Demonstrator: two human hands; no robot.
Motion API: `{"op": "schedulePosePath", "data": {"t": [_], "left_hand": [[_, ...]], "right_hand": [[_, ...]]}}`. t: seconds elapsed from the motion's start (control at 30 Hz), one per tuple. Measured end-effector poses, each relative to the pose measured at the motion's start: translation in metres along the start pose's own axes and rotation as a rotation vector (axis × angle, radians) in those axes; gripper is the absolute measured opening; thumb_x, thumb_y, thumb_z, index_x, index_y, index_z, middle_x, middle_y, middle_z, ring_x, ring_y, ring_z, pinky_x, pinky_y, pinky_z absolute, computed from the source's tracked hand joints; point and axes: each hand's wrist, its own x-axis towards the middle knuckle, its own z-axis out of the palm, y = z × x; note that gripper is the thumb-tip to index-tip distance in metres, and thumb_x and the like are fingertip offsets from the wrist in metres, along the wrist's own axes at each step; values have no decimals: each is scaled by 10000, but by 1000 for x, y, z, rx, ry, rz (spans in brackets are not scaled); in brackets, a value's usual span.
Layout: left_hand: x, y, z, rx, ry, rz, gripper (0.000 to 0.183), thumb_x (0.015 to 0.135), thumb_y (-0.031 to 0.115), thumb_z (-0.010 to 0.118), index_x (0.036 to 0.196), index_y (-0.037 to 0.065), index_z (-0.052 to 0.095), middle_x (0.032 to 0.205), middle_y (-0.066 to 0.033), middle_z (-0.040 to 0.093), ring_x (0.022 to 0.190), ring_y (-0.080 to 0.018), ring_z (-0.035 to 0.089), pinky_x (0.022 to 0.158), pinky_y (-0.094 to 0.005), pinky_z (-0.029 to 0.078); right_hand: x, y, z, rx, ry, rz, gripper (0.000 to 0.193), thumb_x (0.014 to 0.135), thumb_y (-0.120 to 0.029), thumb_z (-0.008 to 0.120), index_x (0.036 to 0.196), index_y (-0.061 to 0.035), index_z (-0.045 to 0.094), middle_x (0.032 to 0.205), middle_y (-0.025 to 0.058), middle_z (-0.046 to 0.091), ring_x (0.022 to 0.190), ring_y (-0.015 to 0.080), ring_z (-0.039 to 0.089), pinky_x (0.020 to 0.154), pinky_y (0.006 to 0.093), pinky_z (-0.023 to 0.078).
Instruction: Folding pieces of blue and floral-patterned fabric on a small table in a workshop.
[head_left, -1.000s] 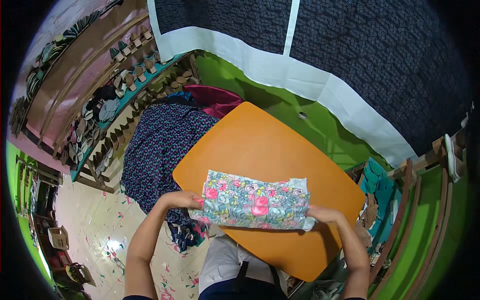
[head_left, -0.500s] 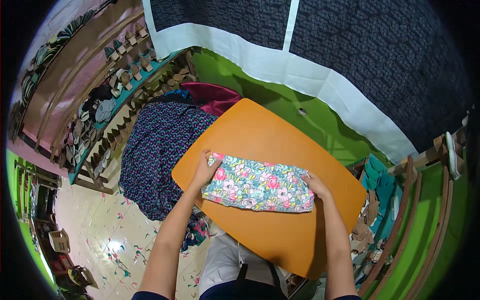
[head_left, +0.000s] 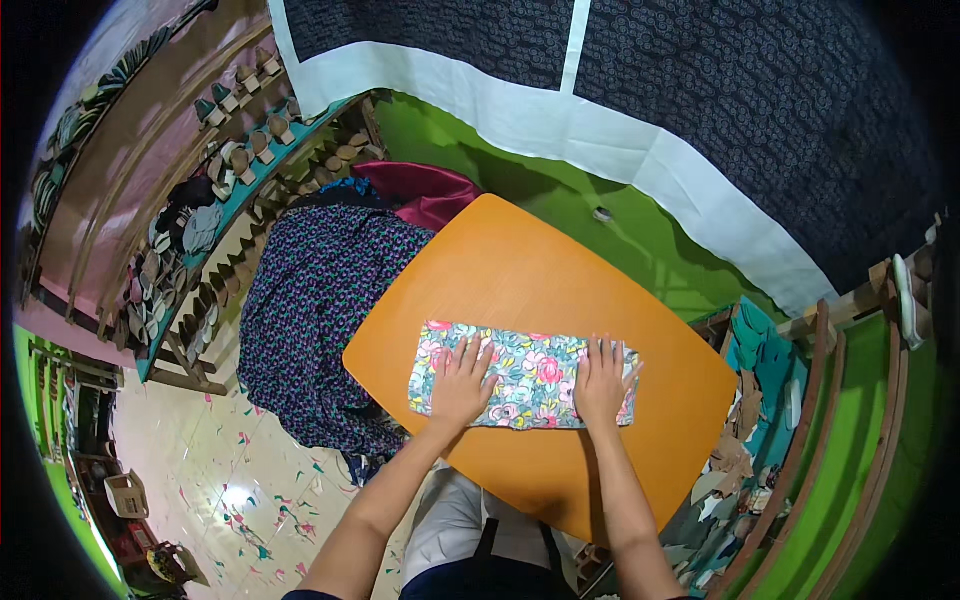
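A folded floral cloth (head_left: 530,365), printed with pink, yellow and grey-green flowers, lies as a long rectangle on the orange table (head_left: 480,265). My left hand (head_left: 460,385) rests palm down on its left part, fingers spread and pointing away from me. On the right part, my right hand (head_left: 602,385) presses flat, with its fingers stretched out. Both hands lie on top of the cloth and grip nothing. The layers inside the fold are hidden.
Dark patterned fabric (head_left: 320,300) is heaped left of the table, with maroon satin (head_left: 420,185) behind it. Shoe racks (head_left: 245,190) line the left wall. Scraps litter the floor (head_left: 240,460). Teal material (head_left: 760,350) and offcuts lie at the right. A dark curtain (head_left: 740,110) hangs behind.
Both hands have let go of the cloth's ends and moved inward to lie flat on top. The cloth now looks flatter and has shifted slightly to the right.
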Motion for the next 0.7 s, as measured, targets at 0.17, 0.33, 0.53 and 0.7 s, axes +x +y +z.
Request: {"op": "schedulePosePath", "data": {"t": [0.17, 0.33, 0.53, 0.7], "left_hand": [[-7, -10, 15, -3, -54, -105, 505, 842, 370, 427, 1291, 146, 374, 1349, -99, 326, 1240, -254, 303, 1020, -437, 198], [-1, -16, 19, 22, -28, -91, 491, 838, 351, 420, 1275, 128, 400, 1345, -110, 330, 1231, -255, 318, 1021, -432, 198], [-6, -23, 9, -9, 63, -155, 491, 815, 287, 505, 1214, 18, 408, 1273, -221, 356, 1190, -370, 325, 995, -477, 206], [-6, -49, 6, -376, 64, -744, 756, 725, 300, 632, 1264, -73, 257, 1220, -322, 322, 1142, -396, 347, 959, -441, 279]], "right_hand": [[-10, 30, 30, -10, -109, 174, 422, 896, -258, 312, 1288, -121, 386, 1355, 123, 315, 1281, 298, 213, 1020, 549, 51], [-2, 30, 35, 6, -124, 178, 433, 896, -252, 298, 1299, -111, 367, 1382, 129, 263, 1296, 290, 179, 1027, 523, 67], [-3, 34, 28, -7, -59, 420, 579, 827, -347, 478, 1298, -45, 328, 1371, 241, 183, 1262, 443, 127, 999, 567, 97], [0, 70, 19, 532, -155, 787, 810, 678, -310, 668, 1291, 8, 245, 1283, 279, 290, 1222, 383, 243, 977, 491, 241]]}}
